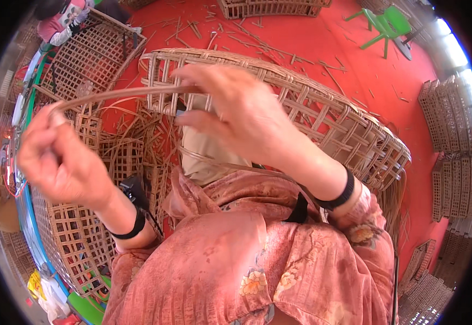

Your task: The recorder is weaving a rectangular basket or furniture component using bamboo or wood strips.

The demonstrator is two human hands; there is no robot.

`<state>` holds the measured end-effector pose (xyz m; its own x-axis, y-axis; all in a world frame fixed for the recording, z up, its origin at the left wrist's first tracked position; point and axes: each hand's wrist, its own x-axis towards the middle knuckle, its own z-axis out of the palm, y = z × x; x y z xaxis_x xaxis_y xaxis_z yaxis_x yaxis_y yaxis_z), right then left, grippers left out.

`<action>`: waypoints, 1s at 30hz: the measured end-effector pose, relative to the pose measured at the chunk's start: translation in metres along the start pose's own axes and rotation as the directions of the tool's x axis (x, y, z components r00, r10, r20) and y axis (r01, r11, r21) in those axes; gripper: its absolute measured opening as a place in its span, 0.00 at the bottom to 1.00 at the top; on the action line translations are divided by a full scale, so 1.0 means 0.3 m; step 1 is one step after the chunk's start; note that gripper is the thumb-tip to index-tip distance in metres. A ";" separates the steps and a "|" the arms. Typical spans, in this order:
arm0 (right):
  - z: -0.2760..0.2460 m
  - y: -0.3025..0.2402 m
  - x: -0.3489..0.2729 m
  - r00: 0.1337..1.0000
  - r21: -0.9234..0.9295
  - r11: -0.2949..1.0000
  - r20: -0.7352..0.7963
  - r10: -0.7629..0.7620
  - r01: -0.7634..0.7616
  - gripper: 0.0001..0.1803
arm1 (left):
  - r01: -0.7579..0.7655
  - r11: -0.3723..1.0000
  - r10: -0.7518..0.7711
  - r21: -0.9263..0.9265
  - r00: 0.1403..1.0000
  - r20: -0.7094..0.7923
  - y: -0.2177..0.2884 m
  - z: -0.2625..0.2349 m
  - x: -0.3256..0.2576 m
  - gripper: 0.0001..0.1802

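In the head view, the left hand (57, 162) is closed, pinching one end of a thin cane strip (122, 93), and the right hand (241, 116) pinches the other end with its other fingers loosely curled, just in front of the rim of the woven basket (322, 114). The strip runs arched between both hands. I judge that keeping an even tension, and guiding the end near the right fingers straight into a gap of the rim, helps to avoid a kink.

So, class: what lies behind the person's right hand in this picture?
Behind the right hand runs the woven lattice wall of the half-made basket, with red floor beyond. The hand covers part of the rim and the far end of the cane strip.
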<state>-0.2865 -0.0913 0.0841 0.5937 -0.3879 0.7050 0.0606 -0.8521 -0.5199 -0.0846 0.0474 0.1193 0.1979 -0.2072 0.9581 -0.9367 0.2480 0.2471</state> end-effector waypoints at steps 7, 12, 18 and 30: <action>-0.117 -0.136 -0.074 0.916 0.199 0.911 0.258 0.307 -0.362 0.10 | 0.273 0.951 -0.264 -0.146 0.961 0.080 0.029 0.111 -0.050 0.10; -0.243 -0.154 -0.227 0.767 0.112 0.768 0.241 0.594 -0.630 0.06 | 0.448 0.888 -0.288 -0.106 0.720 0.632 0.090 0.362 -0.244 0.09; -0.218 -0.080 -0.290 0.699 0.014 0.705 0.148 0.700 -0.709 0.05 | 0.209 0.972 -0.087 -0.109 0.746 0.660 0.106 0.463 -0.354 0.11; -0.203 -0.075 -0.299 0.662 0.010 0.665 0.119 0.740 -0.746 0.07 | 0.185 0.982 -0.115 -0.039 0.747 0.655 0.121 0.460 -0.361 0.09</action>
<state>-0.3899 -0.0588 0.0618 0.5331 -0.8457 0.0243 -0.3945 -0.2739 -0.8771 -0.1798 -0.0518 0.0045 0.0665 -0.8030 0.5923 -0.8720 0.2418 0.4256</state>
